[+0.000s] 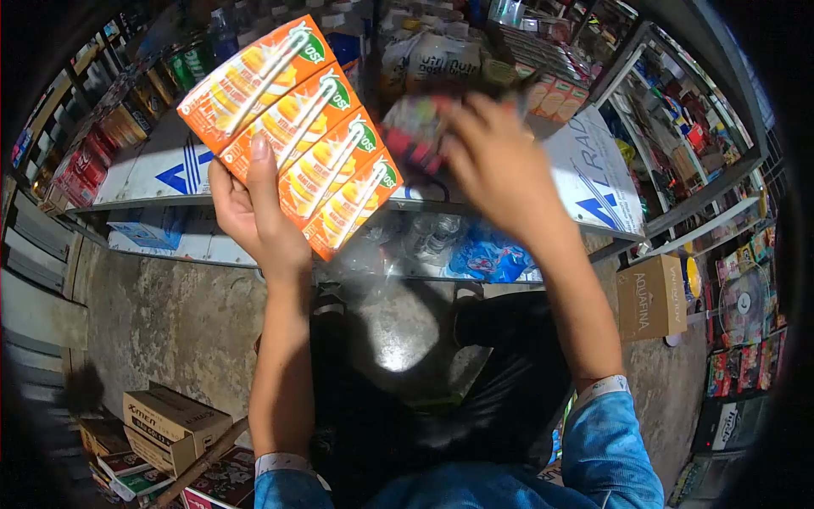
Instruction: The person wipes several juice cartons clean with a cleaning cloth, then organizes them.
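My left hand (259, 209) grips a shrink-wrapped pack of orange Yomost drink cartons (292, 140) by its lower left side, thumb across the front. The cartons stand side by side at a tilt, straws attached to their faces. To the right of the pack, my right hand (496, 161) is smeared by motion, with its fingers curled over a pink, grey and black patterned bundle (414, 131). This bundle looks soft, like a cloth, and is blurred too. Both hands are raised over the front of a white shelf (585, 170).
Red cans (80, 180) line the shelf's left end, and small drink cartons (555, 99) stand at its right. Below lies a blue plastic-wrapped pack (492, 254). An Aquafina box (649, 299) is at right; an X-Men cardboard box (174, 424) sits at lower left.
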`<state>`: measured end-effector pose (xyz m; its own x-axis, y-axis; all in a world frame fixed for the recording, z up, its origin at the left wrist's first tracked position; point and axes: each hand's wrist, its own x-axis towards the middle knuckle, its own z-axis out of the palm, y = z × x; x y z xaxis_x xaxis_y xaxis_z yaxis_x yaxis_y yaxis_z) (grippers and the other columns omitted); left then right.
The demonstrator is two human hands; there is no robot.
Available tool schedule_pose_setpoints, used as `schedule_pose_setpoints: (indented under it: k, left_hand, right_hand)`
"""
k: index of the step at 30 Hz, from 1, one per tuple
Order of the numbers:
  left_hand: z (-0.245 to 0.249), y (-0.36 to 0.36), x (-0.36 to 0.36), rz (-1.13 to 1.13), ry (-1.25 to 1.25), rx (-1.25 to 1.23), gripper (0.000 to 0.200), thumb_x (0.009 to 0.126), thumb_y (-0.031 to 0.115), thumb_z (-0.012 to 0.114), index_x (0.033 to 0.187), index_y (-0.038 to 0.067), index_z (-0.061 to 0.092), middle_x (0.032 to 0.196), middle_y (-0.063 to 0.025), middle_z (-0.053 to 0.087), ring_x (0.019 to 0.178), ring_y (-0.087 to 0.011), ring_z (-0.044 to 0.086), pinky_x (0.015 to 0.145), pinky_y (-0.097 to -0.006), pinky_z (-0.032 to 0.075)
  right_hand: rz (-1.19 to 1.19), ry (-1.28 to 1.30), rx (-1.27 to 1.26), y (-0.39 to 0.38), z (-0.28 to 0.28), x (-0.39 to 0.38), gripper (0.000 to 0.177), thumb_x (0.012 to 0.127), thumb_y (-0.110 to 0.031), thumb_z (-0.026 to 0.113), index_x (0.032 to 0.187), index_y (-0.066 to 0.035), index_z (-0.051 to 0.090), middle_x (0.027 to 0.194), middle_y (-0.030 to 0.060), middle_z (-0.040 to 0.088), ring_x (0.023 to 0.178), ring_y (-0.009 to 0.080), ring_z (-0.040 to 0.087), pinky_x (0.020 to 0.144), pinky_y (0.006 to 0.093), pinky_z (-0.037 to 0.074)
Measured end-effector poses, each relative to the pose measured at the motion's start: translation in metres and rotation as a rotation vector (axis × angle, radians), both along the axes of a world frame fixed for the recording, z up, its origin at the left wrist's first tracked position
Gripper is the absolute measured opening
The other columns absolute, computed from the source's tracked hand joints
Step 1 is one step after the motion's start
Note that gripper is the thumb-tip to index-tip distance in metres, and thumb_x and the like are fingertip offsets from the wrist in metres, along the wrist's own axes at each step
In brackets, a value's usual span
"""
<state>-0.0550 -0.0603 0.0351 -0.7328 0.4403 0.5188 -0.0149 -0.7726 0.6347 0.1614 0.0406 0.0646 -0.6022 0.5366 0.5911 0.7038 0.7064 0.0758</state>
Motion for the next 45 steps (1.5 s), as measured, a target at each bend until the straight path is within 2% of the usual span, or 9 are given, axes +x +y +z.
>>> schedule_pose_setpoints:
  k: [4, 7, 11, 12, 17, 21, 27, 35, 45]
  left_hand:
    - [-0.002, 0.000, 0.007, -0.007, 0.042, -0.036, 0.025, 0.106, 0.013, 0.060, 0.122, -0.004, 0.055, 0.114, -0.0139, 0.069, 0.097, -0.0130, 0.068, 0.087, -0.0284, 0.054]
    - [-0.007, 0.000, 0.013, -0.133, 0.086, -0.162, 0.039, 0.108, 0.026, 0.055, 0.131, -0.005, 0.055, 0.122, -0.0173, 0.067, 0.103, -0.0197, 0.071, 0.089, -0.0336, 0.058]
    - [-0.015, 0.001, 0.060, -0.437, -0.042, -0.275, 0.052, 0.109, 0.036, 0.047, 0.140, -0.006, 0.050, 0.133, -0.0205, 0.064, 0.112, -0.0267, 0.070, 0.096, -0.0389, 0.056]
    - [-0.020, -0.001, 0.081, -0.546, -0.126, -0.298, 0.050, 0.109, 0.035, 0.048, 0.140, -0.006, 0.049, 0.131, -0.0195, 0.064, 0.111, -0.0248, 0.069, 0.094, -0.0371, 0.056]
    - [-0.015, -0.020, 0.215, -0.876, 0.146, -0.458, 0.052, 0.109, 0.034, 0.053, 0.144, -0.003, 0.043, 0.140, -0.0183, 0.054, 0.129, -0.0217, 0.054, 0.107, -0.0368, 0.045]
    - [-0.036, -0.016, 0.268, -0.932, 0.788, -0.543, 0.051, 0.102, 0.020, 0.068, 0.144, -0.001, 0.048, 0.143, -0.0175, 0.047, 0.129, -0.0267, 0.053, 0.108, -0.0395, 0.046]
    - [-0.054, -0.027, 0.319, -1.230, 1.035, -0.670, 0.033, 0.098, 0.014, 0.070, 0.128, 0.003, 0.063, 0.124, -0.0146, 0.063, 0.110, -0.0250, 0.066, 0.099, -0.0355, 0.050]
    - [-0.075, -0.026, 0.377, -1.516, 1.254, -0.605, 0.029, 0.103, 0.011, 0.064, 0.129, -0.001, 0.063, 0.120, -0.0119, 0.067, 0.112, -0.0202, 0.067, 0.099, -0.0328, 0.051]
    - [-0.079, -0.023, 0.451, -1.668, 1.432, -0.766, 0.034, 0.106, 0.021, 0.059, 0.132, -0.001, 0.062, 0.125, -0.0163, 0.068, 0.115, -0.0232, 0.065, 0.103, -0.0364, 0.048]
  right_hand:
    - [0.022, -0.022, -0.164, -0.029, -0.014, 0.009, 0.055, 0.099, -0.038, 0.063, 0.143, -0.007, 0.056, 0.146, 0.0296, 0.052, 0.131, 0.0452, 0.054, 0.108, 0.0511, 0.046]
    - [0.096, 0.324, -0.245, -0.044, -0.008, 0.022, 0.069, 0.098, -0.048, 0.064, 0.146, 0.000, 0.051, 0.146, 0.0305, 0.052, 0.134, 0.0476, 0.051, 0.115, 0.0500, 0.038]
    - [0.469, 0.882, -1.166, -0.074, -0.003, 0.045, 0.096, 0.090, -0.056, 0.076, 0.155, 0.001, 0.035, 0.143, 0.0253, 0.055, 0.135, 0.0309, 0.053, 0.111, 0.0423, 0.044]
    - [0.413, 0.904, -1.125, -0.078, -0.005, 0.056, 0.099, 0.087, -0.054, 0.080, 0.155, 0.000, 0.033, 0.141, 0.0231, 0.058, 0.125, 0.0250, 0.060, 0.103, 0.0388, 0.050]
    - [0.083, 1.115, -1.010, -0.119, 0.017, 0.184, 0.068, 0.086, -0.039, 0.084, 0.132, 0.006, 0.060, 0.113, 0.0129, 0.073, 0.100, 0.0164, 0.070, 0.089, 0.0320, 0.056]
    - [-0.401, 0.771, -0.592, -0.168, -0.006, 0.313, 0.062, 0.087, -0.041, 0.081, 0.132, -0.003, 0.061, 0.106, 0.0123, 0.075, 0.091, 0.0193, 0.073, 0.079, 0.0346, 0.058]
    - [-1.152, 0.198, -0.570, -0.223, -0.136, 0.459, 0.054, 0.084, -0.039, 0.078, 0.130, -0.017, 0.059, 0.099, 0.0181, 0.075, 0.093, 0.0413, 0.072, 0.077, 0.0520, 0.055]
    - [-1.523, 0.262, -0.767, -0.314, -0.286, 0.593, 0.059, 0.082, -0.036, 0.078, 0.133, -0.017, 0.058, 0.109, 0.0200, 0.074, 0.104, 0.0422, 0.070, 0.084, 0.0558, 0.054]
    - [-1.751, 0.136, -0.564, -0.337, -0.406, 0.709, 0.047, 0.085, -0.016, 0.068, 0.131, -0.016, 0.057, 0.113, 0.0186, 0.072, 0.104, 0.0410, 0.069, 0.091, 0.0535, 0.053]
